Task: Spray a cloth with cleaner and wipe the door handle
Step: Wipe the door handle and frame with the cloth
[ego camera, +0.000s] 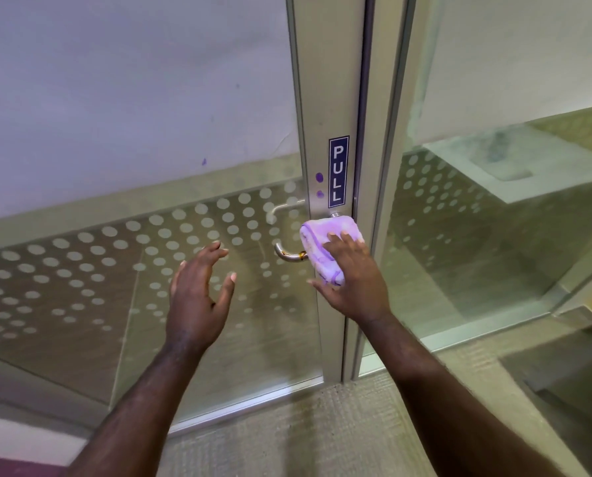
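Landmark: the lever door handle, a brushed metal bar on the aluminium door stile; every place below is given from it.
Left hand: the left hand hovers nearer the camera and to the left of the handle, apart from it, fingers spread and loosely bent, holding nothing.
Right hand: the right hand lies over the handle's pivot end, fingers fairly straight, pressing the cloth against it rather than curling round it.
Cloth: the folded lilac microfibre cloth covers the handle's root; only the curved free end shows to its left.
Cleaner: no spray bottle is in view.
Stage: judged as mid-wipe, the free end not yet covered.
Risk one: a flat press has little hold, so the cloth could slide off the round bar and drop to the carpet.
Risk two: downward pressure could tip the lever and unlatch the door.
Above the handle: the PULL sign and two purple spots sit just over it.
Room: open space left of the handle before the dotted glass panel; to the right the door edge and fixed frame crowd the knuckles.
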A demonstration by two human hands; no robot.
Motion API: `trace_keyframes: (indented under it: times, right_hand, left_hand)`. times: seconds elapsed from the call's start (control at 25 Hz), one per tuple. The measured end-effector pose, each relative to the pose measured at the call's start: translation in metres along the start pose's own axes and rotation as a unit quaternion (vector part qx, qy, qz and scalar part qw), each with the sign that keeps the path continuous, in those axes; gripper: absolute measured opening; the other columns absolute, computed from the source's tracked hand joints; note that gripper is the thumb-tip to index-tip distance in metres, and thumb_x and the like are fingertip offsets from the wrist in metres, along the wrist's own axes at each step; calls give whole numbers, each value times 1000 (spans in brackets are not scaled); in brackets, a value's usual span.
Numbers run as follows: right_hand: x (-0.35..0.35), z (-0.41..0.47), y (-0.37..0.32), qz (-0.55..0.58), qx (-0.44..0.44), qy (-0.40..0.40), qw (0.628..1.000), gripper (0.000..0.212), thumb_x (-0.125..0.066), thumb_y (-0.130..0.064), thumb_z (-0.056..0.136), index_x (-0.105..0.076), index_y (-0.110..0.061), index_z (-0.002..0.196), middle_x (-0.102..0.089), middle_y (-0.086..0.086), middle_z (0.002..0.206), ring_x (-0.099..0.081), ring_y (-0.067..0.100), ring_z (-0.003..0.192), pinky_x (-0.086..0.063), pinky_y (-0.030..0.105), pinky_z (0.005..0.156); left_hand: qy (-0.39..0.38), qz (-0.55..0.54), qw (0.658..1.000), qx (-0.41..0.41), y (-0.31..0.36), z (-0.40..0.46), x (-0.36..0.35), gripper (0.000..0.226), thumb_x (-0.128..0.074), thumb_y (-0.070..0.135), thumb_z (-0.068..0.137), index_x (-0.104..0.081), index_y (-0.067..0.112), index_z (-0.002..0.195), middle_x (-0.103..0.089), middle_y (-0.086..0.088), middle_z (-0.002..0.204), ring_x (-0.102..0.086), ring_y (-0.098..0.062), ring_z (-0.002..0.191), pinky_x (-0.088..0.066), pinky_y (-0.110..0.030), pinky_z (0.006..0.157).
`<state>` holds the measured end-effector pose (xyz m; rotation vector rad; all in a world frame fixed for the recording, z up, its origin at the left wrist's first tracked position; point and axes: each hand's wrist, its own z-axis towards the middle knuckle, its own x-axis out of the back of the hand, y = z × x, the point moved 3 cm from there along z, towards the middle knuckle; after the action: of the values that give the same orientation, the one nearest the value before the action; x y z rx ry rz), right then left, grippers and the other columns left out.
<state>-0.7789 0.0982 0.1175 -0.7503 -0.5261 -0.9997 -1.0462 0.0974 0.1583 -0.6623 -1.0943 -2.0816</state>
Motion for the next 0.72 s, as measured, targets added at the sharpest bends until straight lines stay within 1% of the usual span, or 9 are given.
trace_keyframes:
  times: [0.04,0.08,0.12,0.16,0.24,0.32,0.4,0.56,0.72]
  right_hand:
    - [-1,-1,2,25,-13,-2,1000,87,-83,-52,67,-58,2,131,-60,13,136,-49,33,135,-34,50,115]
    - [-1,0,1,52,-24,5,998,97,-74,-67,68,-56,2,134,-58,12,139,-45,31,138,-30,47,117]
    - [0,1,1,80,-32,12,996,98,-62,-74,73,-54,0,136,-54,12,143,-41,31,140,-28,46,118]
    - [0,4,1,104,-45,11,994,92,-49,-75,81,-53,-3,139,-50,12,147,-38,31,143,-26,47,119]
    - [-5,11,6,121,-74,-19,990,72,-33,-61,95,-46,-11,145,-38,9,156,-28,28,148,-23,51,120]
    - [-11,16,11,57,-70,-64,994,63,-35,-50,100,-34,-15,152,-25,8,162,-16,27,152,-19,51,121]
    - [-17,16,15,4,-49,-90,995,67,-43,-49,100,-26,-15,155,-17,8,165,-9,27,153,-14,49,122]
    - [-27,14,14,-7,-71,-87,994,81,-39,-64,93,-25,-14,155,-20,6,164,-7,26,154,-9,45,124]
    - [-40,12,0,-12,-105,-43,993,81,-41,-66,92,-29,-15,153,-28,6,162,-11,28,153,-9,47,124]
  left_hand:
    - [4,4,1000,4,-1,5,-3,42,-67,17,91,-55,18,131,-52,-1,145,-47,-21,134,-35,-60,108]
    - [9,7,1000,10,-2,9,-6,41,-66,17,91,-56,17,131,-52,-1,145,-46,-22,134,-35,-61,108]
    - [14,5,1000,15,-2,12,-8,39,-65,17,92,-56,17,131,-52,-1,145,-46,-22,133,-34,-61,108]
    - [21,3,1000,17,-2,15,-11,37,-63,18,94,-56,17,130,-52,-2,145,-46,-22,133,-34,-62,108]
    - [33,0,999,6,0,20,-18,35,-57,23,95,-56,17,130,-52,-3,145,-46,-23,134,-34,-63,108]
    - [36,2,999,-6,2,23,-24,35,-54,25,95,-55,17,129,-52,-3,145,-46,-22,135,-31,-61,110]
    - [31,1,999,-19,3,25,-31,35,-53,25,94,-55,17,128,-52,-3,145,-45,-21,136,-28,-60,113]
    - [17,5,999,-43,3,27,-39,35,-51,24,95,-57,14,128,-53,-3,144,-40,-17,140,-24,-57,116]
    - [-4,19,998,-68,-3,35,-38,34,-45,22,98,-58,14,128,-54,-3,143,-35,-17,144,-24,-54,117]
